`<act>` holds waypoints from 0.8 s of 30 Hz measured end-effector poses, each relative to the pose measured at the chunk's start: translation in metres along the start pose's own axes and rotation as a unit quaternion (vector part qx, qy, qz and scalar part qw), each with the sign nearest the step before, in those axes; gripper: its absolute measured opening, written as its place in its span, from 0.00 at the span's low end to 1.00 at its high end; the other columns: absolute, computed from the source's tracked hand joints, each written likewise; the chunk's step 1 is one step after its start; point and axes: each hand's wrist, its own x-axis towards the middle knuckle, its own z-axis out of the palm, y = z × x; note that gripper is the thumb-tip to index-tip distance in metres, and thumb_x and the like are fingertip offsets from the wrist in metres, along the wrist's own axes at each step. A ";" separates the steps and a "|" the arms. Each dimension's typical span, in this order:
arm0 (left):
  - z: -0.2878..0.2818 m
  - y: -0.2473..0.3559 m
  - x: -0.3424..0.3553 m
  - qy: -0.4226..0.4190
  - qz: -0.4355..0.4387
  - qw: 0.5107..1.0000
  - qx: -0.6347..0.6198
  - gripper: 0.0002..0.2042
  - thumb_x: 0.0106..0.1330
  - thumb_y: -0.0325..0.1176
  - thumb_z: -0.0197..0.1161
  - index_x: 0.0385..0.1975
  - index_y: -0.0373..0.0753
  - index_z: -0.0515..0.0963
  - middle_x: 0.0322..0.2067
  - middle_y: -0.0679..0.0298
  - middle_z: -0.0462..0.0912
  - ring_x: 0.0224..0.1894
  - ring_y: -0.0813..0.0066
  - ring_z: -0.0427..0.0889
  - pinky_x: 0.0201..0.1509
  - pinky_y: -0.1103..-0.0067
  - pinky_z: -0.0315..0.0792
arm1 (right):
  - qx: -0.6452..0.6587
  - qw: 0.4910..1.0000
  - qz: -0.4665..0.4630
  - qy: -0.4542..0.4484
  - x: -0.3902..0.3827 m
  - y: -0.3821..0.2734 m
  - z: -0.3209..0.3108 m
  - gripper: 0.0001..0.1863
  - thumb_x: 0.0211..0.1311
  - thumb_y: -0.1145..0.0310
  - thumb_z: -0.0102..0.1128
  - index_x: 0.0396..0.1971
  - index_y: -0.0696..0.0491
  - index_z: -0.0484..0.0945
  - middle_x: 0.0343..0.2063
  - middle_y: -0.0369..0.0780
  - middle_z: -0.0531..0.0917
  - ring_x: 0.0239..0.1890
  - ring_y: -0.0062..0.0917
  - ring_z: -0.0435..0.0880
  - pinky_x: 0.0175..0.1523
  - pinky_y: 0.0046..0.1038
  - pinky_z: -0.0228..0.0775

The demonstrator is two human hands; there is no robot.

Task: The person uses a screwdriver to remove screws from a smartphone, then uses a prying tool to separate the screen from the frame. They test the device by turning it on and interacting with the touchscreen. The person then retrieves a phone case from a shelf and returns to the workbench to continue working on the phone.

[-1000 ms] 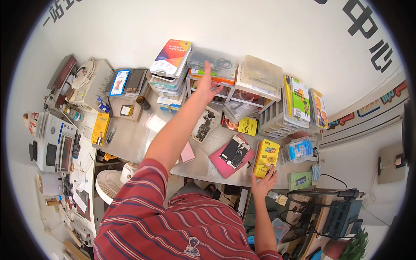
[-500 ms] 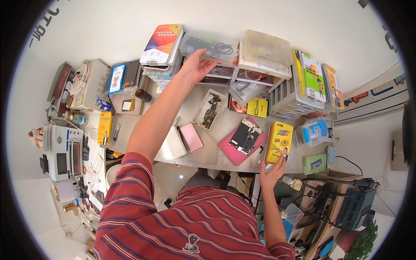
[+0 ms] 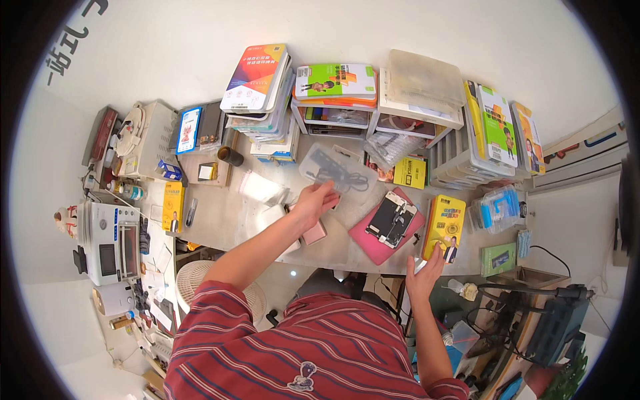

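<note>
My left hand (image 3: 319, 203) is closed on the near edge of a clear plastic box (image 3: 327, 157), which hovers over the middle of the worktop. A black coiled cable shows inside the box. Beneath my left forearm and wrist, a pink box (image 3: 313, 234) and a white box (image 3: 273, 220) are partly hidden. My right hand (image 3: 424, 275) rests at the front edge of the worktop, fingers stretched, its fingertips by the lower end of a yellow box (image 3: 445, 223). Left of that box, a dismantled phone (image 3: 391, 219) lies on a pink pad (image 3: 363, 230).
Stacked flat cases (image 3: 255, 77) and a shelf with a green-and-white pack (image 3: 337, 81) line the wall. Drawer units (image 3: 460, 163) stand at the back right, near a clear box with blue contents (image 3: 499, 207). A dark cup (image 3: 231, 157) stands at the back left.
My left hand has brought the clear box down from the top of the shelf toward me, uncovering the green-and-white pack there. My right hand has stayed by the yellow box.
</note>
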 end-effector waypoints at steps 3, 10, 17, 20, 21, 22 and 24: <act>-0.018 -0.020 0.024 0.046 -0.042 0.998 -0.002 0.19 0.71 0.36 0.64 0.53 0.28 0.70 0.46 0.55 0.78 0.48 0.65 0.80 0.57 0.72 0.80 | -0.007 1.000 -0.001 -0.015 -0.001 0.003 0.000 0.44 0.64 0.55 0.65 0.72 0.60 0.54 0.65 0.55 0.64 0.68 0.53 0.61 0.74 0.54 0.47; -0.014 -0.012 -0.001 0.076 -0.119 0.988 -0.062 0.12 0.73 0.35 0.62 0.46 0.34 0.71 0.41 0.59 0.76 0.43 0.67 0.78 0.58 0.70 0.78 | -0.031 0.999 0.009 -0.013 0.002 0.000 -0.005 0.43 0.64 0.56 0.63 0.72 0.60 0.55 0.65 0.55 0.64 0.68 0.52 0.61 0.75 0.54 0.45; 0.041 0.123 0.037 0.026 0.091 0.977 -0.189 0.22 0.71 0.51 0.64 0.46 0.37 0.71 0.40 0.63 0.71 0.43 0.67 0.74 0.54 0.67 0.77 | -0.037 0.999 0.006 -0.011 0.007 -0.011 -0.007 0.41 0.65 0.58 0.63 0.72 0.60 0.56 0.65 0.53 0.65 0.68 0.51 0.61 0.75 0.54 0.45; 0.064 0.162 0.063 0.057 0.115 0.967 -0.221 0.23 0.69 0.53 0.65 0.48 0.38 0.71 0.40 0.63 0.70 0.43 0.68 0.74 0.54 0.68 0.77 | -0.035 0.999 0.008 -0.007 0.007 -0.013 -0.008 0.41 0.65 0.58 0.63 0.71 0.60 0.56 0.65 0.53 0.65 0.68 0.50 0.62 0.75 0.54 0.45; 0.067 0.169 0.069 0.058 0.117 0.965 -0.227 0.24 0.69 0.53 0.66 0.49 0.39 0.71 0.39 0.63 0.70 0.43 0.68 0.74 0.54 0.68 0.77 | -0.036 0.999 0.011 -0.008 0.007 -0.013 -0.009 0.41 0.65 0.58 0.63 0.71 0.60 0.56 0.65 0.53 0.66 0.68 0.50 0.63 0.75 0.54 0.46; 0.069 0.171 0.073 0.074 0.114 0.964 -0.229 0.23 0.69 0.51 0.66 0.50 0.38 0.71 0.40 0.63 0.70 0.44 0.68 0.74 0.54 0.68 0.78 | -0.037 0.999 0.013 -0.008 0.006 -0.015 -0.011 0.41 0.65 0.58 0.63 0.71 0.60 0.56 0.65 0.53 0.66 0.67 0.50 0.63 0.75 0.54 0.46; 0.073 0.173 0.081 0.104 0.107 0.961 -0.231 0.22 0.69 0.47 0.67 0.51 0.37 0.71 0.40 0.63 0.71 0.44 0.68 0.75 0.53 0.69 0.78 | -0.040 0.999 0.018 -0.008 0.003 -0.015 -0.012 0.41 0.65 0.58 0.63 0.71 0.60 0.56 0.65 0.53 0.66 0.67 0.50 0.63 0.75 0.54 0.46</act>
